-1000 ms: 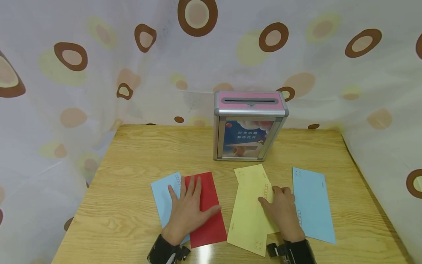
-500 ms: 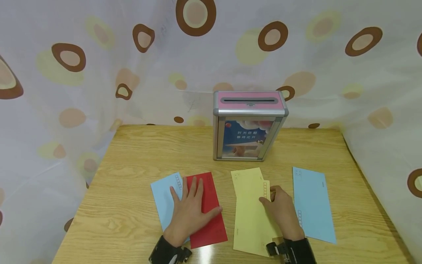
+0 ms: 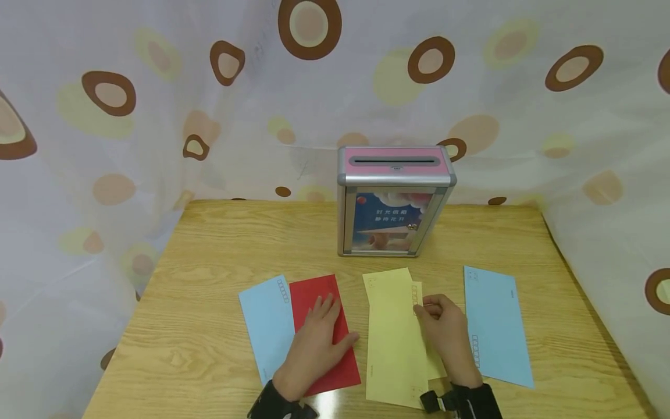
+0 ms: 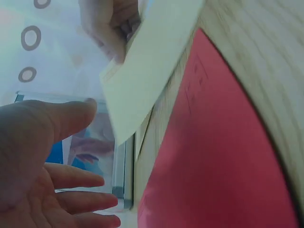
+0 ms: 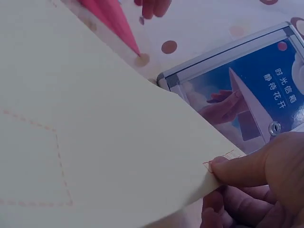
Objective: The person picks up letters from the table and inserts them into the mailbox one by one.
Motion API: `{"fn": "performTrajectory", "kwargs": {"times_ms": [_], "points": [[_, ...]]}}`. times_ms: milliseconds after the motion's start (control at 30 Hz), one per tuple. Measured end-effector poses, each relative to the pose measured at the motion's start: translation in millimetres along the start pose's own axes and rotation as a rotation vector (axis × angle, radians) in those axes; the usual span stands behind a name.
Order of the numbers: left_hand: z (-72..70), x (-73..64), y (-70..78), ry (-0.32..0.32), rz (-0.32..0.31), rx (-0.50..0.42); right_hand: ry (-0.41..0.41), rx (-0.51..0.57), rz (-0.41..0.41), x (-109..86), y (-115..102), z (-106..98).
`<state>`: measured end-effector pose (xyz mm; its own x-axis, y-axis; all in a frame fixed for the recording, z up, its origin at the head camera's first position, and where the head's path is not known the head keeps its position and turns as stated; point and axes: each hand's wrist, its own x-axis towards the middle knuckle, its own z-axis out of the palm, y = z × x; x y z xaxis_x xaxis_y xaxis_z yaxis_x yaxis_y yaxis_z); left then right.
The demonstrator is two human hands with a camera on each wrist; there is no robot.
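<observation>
My right hand [image 3: 444,329] pinches the right edge of the upper yellow envelope [image 3: 392,349] between thumb and fingers; the thumb sits on its row of red boxes in the right wrist view. That envelope [image 5: 109,118] looks lifted and slightly bent there. Beneath it, a second yellow envelope [image 3: 384,282] is partly covered. My left hand [image 3: 314,346] hovers over the red envelope [image 3: 340,372], fingers extended and holding nothing. In the left wrist view a gap shows between this hand and the red envelope [image 4: 209,152]. The red envelope overlaps a light blue envelope [image 3: 267,320].
Behind the envelopes stands a pink and silver mailbox [image 3: 396,174] with a slot on top and a keyed picture door. Another blue envelope [image 3: 497,326] lies to the right of my right hand. A patterned cloth [image 3: 157,145] encloses the wooden table [image 3: 235,233].
My left hand has risen off the red and blue envelopes and shifted right. The upper yellow envelope has turned straighter, pinched by my right hand, and the lower one has slid slightly left.
</observation>
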<state>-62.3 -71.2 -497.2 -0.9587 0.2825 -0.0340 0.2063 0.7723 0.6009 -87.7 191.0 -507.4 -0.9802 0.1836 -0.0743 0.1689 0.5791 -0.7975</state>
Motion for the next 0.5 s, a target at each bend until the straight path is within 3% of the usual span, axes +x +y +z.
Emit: {"fn": "performTrajectory", "kwargs": {"times_ms": [200,367,500], "points": [[7.2,0.9,8.7,0.002,0.012,-0.194,-0.016,0.128,-0.035,-3.3,-11.1,4.6],[12.1,0.8,10.2,0.025,0.024,-0.312,-0.047,0.228,-0.001,-6.5,-19.2,4.9],[15.0,-1.7,8.8,0.037,0.025,-0.406,-0.039,0.245,0.027,-6.5,-22.4,4.0]]}}
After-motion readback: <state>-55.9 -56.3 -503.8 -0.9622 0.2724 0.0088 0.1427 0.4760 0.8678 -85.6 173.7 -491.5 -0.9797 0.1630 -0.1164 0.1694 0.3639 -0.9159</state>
